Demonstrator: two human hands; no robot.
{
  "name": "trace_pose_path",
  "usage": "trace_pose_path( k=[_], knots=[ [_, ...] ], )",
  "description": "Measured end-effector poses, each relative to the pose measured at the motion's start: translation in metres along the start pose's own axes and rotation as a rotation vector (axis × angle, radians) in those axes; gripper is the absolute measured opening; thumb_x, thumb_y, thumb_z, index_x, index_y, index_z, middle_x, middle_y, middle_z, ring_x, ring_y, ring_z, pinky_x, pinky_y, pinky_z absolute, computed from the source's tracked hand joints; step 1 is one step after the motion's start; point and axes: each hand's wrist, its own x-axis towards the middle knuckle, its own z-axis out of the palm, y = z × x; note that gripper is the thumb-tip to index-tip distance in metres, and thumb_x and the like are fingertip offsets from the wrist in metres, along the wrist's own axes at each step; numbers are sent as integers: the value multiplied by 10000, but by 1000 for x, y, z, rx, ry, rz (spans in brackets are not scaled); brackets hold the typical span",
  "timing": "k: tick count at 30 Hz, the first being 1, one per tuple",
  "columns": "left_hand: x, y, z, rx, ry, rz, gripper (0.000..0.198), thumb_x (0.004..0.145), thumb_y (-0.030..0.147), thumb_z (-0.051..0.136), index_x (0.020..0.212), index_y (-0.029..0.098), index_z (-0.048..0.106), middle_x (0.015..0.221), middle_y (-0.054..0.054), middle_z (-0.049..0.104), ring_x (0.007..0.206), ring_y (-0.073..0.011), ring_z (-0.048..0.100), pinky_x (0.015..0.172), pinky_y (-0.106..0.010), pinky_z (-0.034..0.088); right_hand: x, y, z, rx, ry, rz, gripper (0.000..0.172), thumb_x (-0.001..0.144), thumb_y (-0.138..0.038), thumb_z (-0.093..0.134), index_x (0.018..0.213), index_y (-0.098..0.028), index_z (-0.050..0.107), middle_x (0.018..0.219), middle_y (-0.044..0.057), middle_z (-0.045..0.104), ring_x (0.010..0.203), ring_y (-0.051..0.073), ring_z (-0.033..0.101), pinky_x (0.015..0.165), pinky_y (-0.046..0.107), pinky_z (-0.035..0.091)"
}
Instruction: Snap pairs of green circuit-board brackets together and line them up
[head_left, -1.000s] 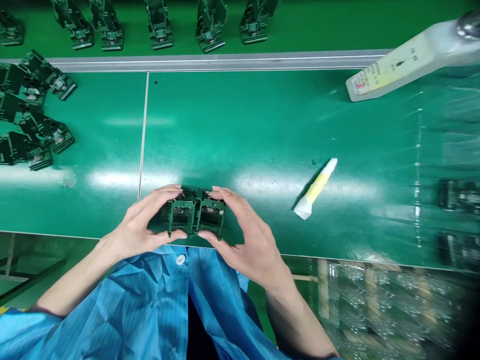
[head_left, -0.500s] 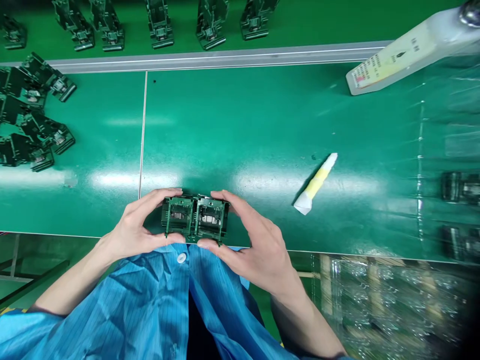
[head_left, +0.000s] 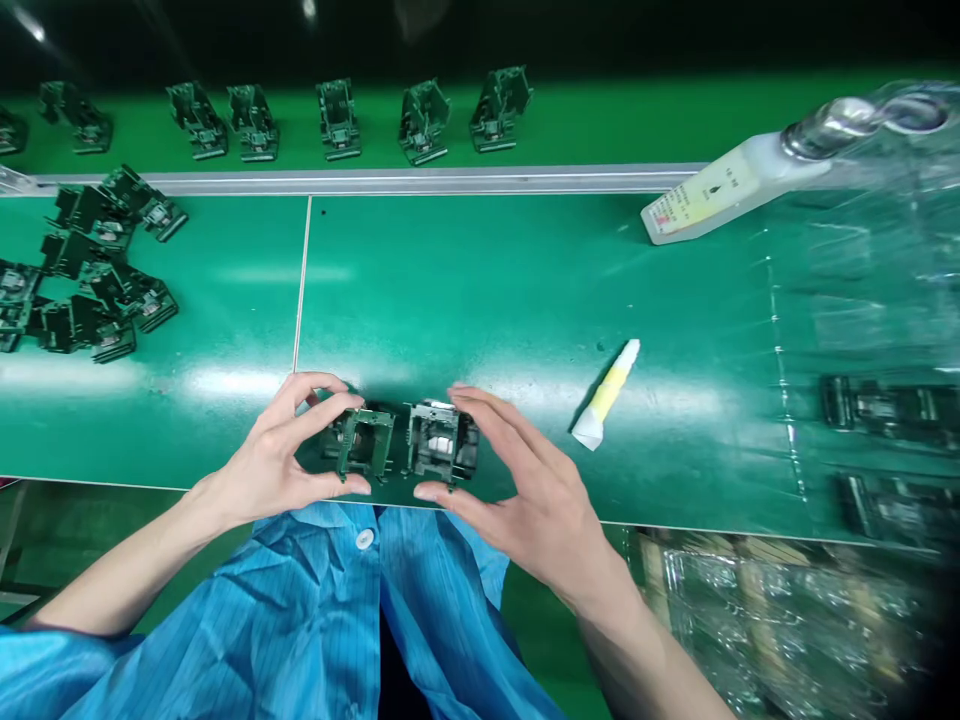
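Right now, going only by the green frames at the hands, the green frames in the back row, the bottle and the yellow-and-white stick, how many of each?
Front green frames: 2
Back-row green frames, one cut off at the left edge: 7
Labelled bottle: 1
Yellow-and-white stick: 1
Total: 11

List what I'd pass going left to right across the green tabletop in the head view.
Cluster of parts, left part in the left hand, right part in the right hand, yellow-and-white stick, bottle.

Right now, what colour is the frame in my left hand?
The frame is dark green, best seen in the head view.
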Motion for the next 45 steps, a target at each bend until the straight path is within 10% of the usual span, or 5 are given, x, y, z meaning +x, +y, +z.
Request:
trace_pose_path(
  k=[4,8,18,45],
  knots=[
    [9,-18,-14,354,222,413,480,780,253,795,1225,315,629,1049,-68,696,1012,-255,661,816,-396,590,14,20,-20,-347,200,-408,452,834,-218,765,1250,-270,597,1201,98,720,1249,323,616,1004,544,569],
    [26,-26,-30,378,271,619,485,789,184,771,1185,426,631,1068,17,742,950,-206,704,780,-348,593,31,27,-51,-472,116,-684,441,846,-99,694,1151,-403,600,1183,-54,737,1113,223,702,969,441,604],
    [46,-1,-28,47,231,253,660,770,474,784,1320,204,539,1058,-127,732,983,-277,678,881,-468,565,53,14,-67,-493,192,-587,546,850,-295,756,1326,-254,491,1158,125,740,1095,339,700,985,556,572],
    [44,5,-27,24,178,275,622,813,434,758,1345,230,508,1046,-110,716,937,-246,667,810,-417,563,43,6,-56,-288,173,-368,573,849,-468,742,1281,-167,517,1087,128,754,1040,270,728,997,451,593]
  ],
)
